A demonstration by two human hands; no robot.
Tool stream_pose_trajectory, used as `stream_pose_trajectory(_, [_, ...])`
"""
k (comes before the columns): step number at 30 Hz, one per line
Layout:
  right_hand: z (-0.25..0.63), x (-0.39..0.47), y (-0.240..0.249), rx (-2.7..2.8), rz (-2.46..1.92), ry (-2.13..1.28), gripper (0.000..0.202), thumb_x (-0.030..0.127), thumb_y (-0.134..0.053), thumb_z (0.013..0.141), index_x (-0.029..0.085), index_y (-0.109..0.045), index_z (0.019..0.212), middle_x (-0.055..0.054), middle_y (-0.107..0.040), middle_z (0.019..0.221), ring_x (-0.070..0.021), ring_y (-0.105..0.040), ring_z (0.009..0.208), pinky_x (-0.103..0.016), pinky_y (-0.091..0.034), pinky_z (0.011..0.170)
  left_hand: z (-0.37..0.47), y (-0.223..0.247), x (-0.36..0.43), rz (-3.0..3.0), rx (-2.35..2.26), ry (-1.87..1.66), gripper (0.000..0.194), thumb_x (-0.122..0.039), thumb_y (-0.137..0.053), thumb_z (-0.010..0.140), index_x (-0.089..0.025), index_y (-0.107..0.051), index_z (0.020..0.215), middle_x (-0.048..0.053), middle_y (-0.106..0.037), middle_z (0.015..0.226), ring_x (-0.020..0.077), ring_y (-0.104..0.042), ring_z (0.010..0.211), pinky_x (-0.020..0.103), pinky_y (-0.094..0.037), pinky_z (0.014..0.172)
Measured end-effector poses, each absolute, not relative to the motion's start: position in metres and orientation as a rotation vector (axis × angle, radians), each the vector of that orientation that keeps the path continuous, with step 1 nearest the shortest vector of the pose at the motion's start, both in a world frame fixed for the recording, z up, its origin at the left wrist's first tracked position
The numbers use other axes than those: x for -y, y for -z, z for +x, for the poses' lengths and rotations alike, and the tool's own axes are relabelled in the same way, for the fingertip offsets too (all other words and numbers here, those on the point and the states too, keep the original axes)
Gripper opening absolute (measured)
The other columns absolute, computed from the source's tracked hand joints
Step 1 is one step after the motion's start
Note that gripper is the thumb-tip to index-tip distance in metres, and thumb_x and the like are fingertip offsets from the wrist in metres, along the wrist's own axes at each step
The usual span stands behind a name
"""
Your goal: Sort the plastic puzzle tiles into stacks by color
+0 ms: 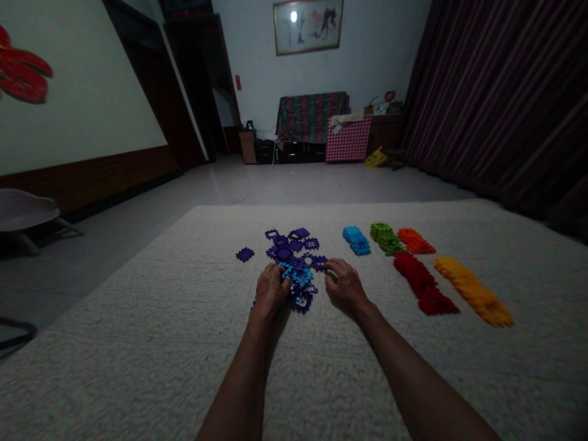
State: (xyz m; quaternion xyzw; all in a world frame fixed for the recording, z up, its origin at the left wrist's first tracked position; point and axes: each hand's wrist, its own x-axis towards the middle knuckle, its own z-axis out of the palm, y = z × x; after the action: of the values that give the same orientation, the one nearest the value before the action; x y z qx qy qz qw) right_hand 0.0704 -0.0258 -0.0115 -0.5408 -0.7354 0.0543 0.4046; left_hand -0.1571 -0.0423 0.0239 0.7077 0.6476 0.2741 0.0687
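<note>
A loose pile of purple toothed plastic tiles [283,252], some solid and some with cut-out middles, lies on the pale quilted mat [193,367]. Several light blue toothed tiles [299,275] are mixed into its near part. On the pile's left side, my left hand [271,288] has its fingers curled at the edge of a light blue tile. My right hand [343,283] rests at the right side, its bent fingertips against a purple tile [318,263] and its thumb apart. One purple tile [245,254] lies alone to the left.
Right of the pile lie overlapping rows of light blue tiles [356,240], green tiles [386,238], orange tiles [416,241], red tiles [423,285] and yellow tiles [473,291]. A low chair [27,211] stands at left. Dark curtains [496,92] hang at right.
</note>
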Motion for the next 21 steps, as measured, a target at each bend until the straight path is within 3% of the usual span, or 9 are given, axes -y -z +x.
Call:
stream_pose_trajectory(3, [0.071,0.024,0.012,1.859,-1.355,-0.121,0.036,0.011,-0.055,0.079,0.021,-0.07,0.11,-0.01,-0.068,0.122,-0.0253,-0.06,0.116,-0.043,-0.044,0.103,-0.159,-0.024,0.041,2.089,-1.973,-0.864,0.023,-0.01,-0.059,0.082,-0.018,-0.069,0.101,0.009,-0.069,0.11,0.0216,-0.063,0.109,0.032,-0.047,0.101])
stream_pose_trajectory(11, [0.071,0.021,0.014,1.877,-1.337,-0.118,0.036,0.009,-0.055,0.078,0.021,-0.071,0.108,-0.01,-0.068,0.121,-0.0246,-0.06,0.115,-0.043,-0.046,0.101,-0.161,-0.032,0.031,2.006,-1.926,-1.121,0.021,-0.01,-0.06,0.08,-0.02,-0.072,0.095,0.006,-0.072,0.103,0.021,-0.065,0.106,0.033,-0.05,0.099])
stream_pose_trajectory(21, [0.07,0.021,0.013,1.885,-1.333,-0.121,0.036,0.009,-0.055,0.078,0.022,-0.07,0.107,-0.009,-0.07,0.118,-0.0241,-0.061,0.112,-0.042,-0.046,0.101,-0.135,-0.029,0.033,2.122,-1.677,-1.149,0.023,-0.007,-0.066,0.078,-0.022,-0.073,0.093,0.003,-0.073,0.106,0.0191,-0.067,0.104,0.033,-0.053,0.098])
